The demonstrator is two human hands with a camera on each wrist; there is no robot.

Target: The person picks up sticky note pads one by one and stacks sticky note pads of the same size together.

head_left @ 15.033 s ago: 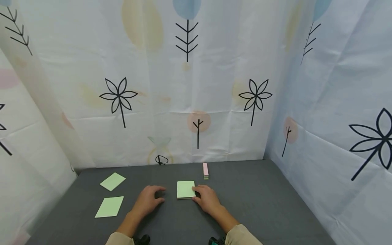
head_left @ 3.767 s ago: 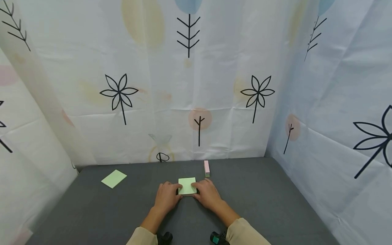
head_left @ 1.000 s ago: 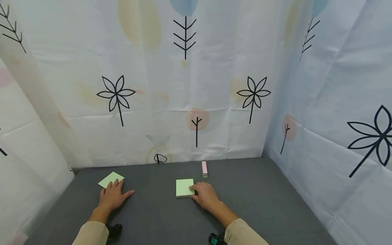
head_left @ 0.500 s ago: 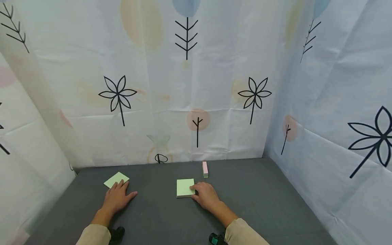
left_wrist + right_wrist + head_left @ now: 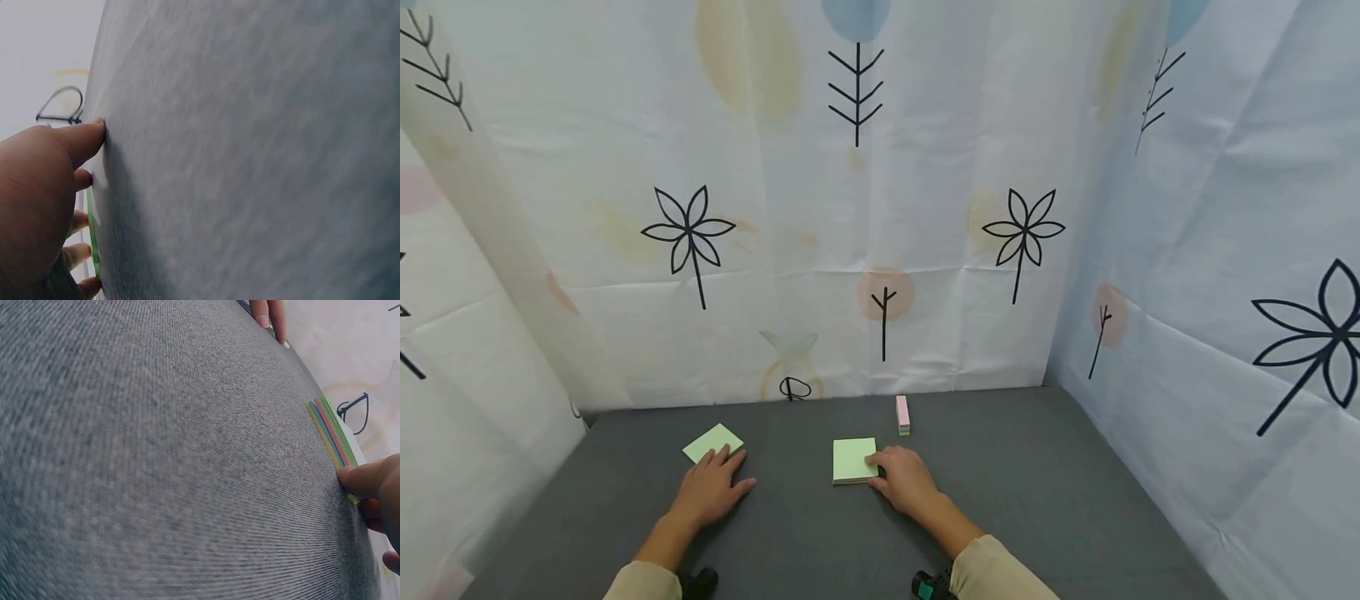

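Note:
On the left of the grey table lies a light green sticky note pad (image 5: 711, 437). My left hand (image 5: 709, 490) rests its extended fingertips on the pad's near edge, with the thumb spread away to the right. The left wrist view catches only a thin green pad edge (image 5: 93, 234) beside those fingers. Near the middle is a square stack of sticky note pads (image 5: 852, 458), green on top; the right wrist view shows yellow, blue, pink and green layers in the stack's side (image 5: 330, 432). My right hand (image 5: 906, 480) holds this stack at its right edge between thumb and index finger.
Behind the stack, slightly right, stands a narrow pink-topped block of paper strips (image 5: 902, 414) with green low on its front. Patterned white curtains (image 5: 955, 333) enclose the grey tabletop (image 5: 1045, 492) at the back and both sides.
My left hand has left the stack and slid the green pad rightward along the table. A second green pad, at the left front 15 seconds ago, is gone from there. My right hand stays at the stack.

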